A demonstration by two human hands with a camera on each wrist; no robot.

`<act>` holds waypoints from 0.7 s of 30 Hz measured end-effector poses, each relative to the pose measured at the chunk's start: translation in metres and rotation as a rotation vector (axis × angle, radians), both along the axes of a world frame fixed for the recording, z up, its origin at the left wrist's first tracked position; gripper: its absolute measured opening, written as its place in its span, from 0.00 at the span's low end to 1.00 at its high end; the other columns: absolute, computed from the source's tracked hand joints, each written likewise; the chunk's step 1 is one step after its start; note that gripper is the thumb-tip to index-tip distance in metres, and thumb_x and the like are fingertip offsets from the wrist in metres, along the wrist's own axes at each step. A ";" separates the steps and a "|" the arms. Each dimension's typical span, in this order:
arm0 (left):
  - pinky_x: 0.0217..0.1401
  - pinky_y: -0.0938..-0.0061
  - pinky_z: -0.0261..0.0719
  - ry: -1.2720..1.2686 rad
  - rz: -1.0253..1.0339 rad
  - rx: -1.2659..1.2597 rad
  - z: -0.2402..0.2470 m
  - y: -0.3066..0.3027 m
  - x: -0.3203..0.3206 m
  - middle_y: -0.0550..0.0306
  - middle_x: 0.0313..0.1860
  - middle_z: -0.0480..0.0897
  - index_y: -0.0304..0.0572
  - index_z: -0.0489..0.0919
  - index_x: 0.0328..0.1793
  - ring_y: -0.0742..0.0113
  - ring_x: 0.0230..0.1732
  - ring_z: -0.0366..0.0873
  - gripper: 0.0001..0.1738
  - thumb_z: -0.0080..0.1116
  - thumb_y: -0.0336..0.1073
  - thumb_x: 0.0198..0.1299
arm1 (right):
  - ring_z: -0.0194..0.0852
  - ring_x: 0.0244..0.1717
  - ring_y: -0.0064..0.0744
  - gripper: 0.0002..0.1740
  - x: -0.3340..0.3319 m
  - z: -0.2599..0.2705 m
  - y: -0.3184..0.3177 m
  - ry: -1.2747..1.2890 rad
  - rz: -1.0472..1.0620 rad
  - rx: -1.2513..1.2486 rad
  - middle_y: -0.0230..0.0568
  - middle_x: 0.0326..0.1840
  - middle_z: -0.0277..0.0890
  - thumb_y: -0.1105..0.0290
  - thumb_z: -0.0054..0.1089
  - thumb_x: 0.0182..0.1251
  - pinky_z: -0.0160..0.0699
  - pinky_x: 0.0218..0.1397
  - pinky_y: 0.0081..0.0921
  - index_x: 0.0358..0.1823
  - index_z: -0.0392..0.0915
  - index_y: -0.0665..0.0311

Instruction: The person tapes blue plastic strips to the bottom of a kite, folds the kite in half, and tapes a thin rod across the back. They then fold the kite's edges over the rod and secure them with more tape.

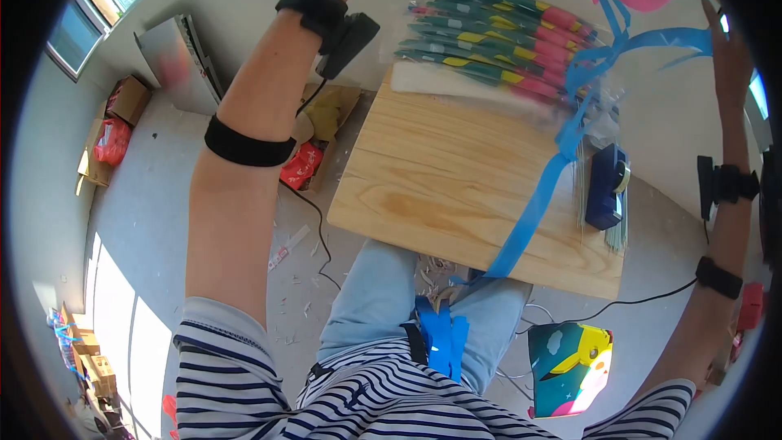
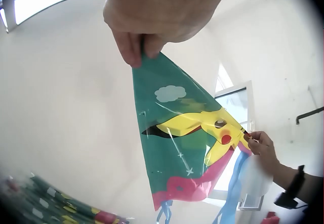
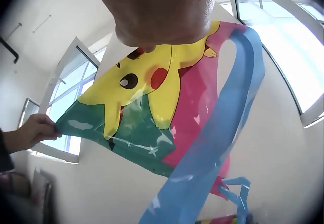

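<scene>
A thin plastic kite, green and pink with a yellow cartoon character, is stretched between both hands. My left hand pinches its green pointed corner from above; in the head view that hand is beyond the top edge. At the kite's side edge, beside the yellow face, the fingers of my right hand grip it. Blue ribbon tails hang from the pink end. In the head view a long tail trails down over the wooden table to its front edge.
Several folded kites lie in a stack at the table's far side. A dark blue tape dispenser stands at the right, by thin rods. Blue strips lie on the person's lap. Another printed kite piece is below right.
</scene>
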State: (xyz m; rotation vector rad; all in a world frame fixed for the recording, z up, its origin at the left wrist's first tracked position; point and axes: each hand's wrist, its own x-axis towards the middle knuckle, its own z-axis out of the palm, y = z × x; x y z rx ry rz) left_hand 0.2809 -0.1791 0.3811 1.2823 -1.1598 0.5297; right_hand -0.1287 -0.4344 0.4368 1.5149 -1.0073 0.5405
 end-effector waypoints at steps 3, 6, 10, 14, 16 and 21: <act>0.43 0.67 0.83 0.019 -0.046 0.079 -0.103 0.003 -0.002 0.50 0.35 0.88 0.38 0.88 0.40 0.57 0.38 0.86 0.05 0.66 0.29 0.60 | 0.78 0.66 0.48 0.30 0.007 -0.124 0.024 -0.551 0.912 0.361 0.48 0.62 0.80 0.53 0.67 0.73 0.76 0.69 0.40 0.69 0.75 0.63; 0.46 0.72 0.83 0.016 -0.009 0.206 -0.218 0.025 -0.012 0.48 0.41 0.89 0.37 0.88 0.45 0.57 0.42 0.88 0.08 0.65 0.22 0.61 | 0.74 0.67 0.56 0.27 -0.004 -0.249 0.073 -0.564 0.923 0.652 0.54 0.64 0.78 0.60 0.69 0.72 0.72 0.70 0.42 0.65 0.73 0.68; 0.46 0.69 0.83 0.066 0.018 0.511 -0.336 0.082 -0.034 0.49 0.42 0.88 0.37 0.86 0.44 0.54 0.43 0.88 0.06 0.65 0.23 0.60 | 0.68 0.71 0.63 0.29 -0.028 -0.385 0.145 -0.589 0.854 1.043 0.60 0.70 0.70 0.67 0.67 0.70 0.69 0.73 0.45 0.68 0.69 0.71; 0.46 0.59 0.81 0.061 0.070 0.621 -0.386 0.123 -0.050 0.52 0.42 0.87 0.44 0.85 0.40 0.47 0.44 0.84 0.05 0.66 0.27 0.57 | 0.66 0.73 0.63 0.29 -0.042 -0.429 0.196 -0.596 0.790 1.234 0.59 0.73 0.68 0.68 0.66 0.71 0.67 0.76 0.45 0.69 0.68 0.72; 0.53 0.57 0.78 -0.088 0.103 0.635 -0.397 0.139 -0.051 0.59 0.44 0.86 0.47 0.85 0.38 0.52 0.48 0.82 0.06 0.68 0.27 0.54 | 0.65 0.74 0.63 0.29 -0.047 -0.436 0.204 -0.595 0.782 1.259 0.59 0.74 0.66 0.68 0.66 0.71 0.67 0.76 0.45 0.69 0.68 0.72; 0.63 0.55 0.71 -0.184 0.162 0.839 -0.379 0.160 -0.077 0.60 0.53 0.84 0.49 0.86 0.47 0.55 0.58 0.78 0.15 0.70 0.30 0.52 | 0.66 0.72 0.65 0.31 -0.042 -0.421 0.211 -0.563 0.737 1.271 0.63 0.74 0.65 0.70 0.68 0.68 0.70 0.73 0.45 0.69 0.67 0.72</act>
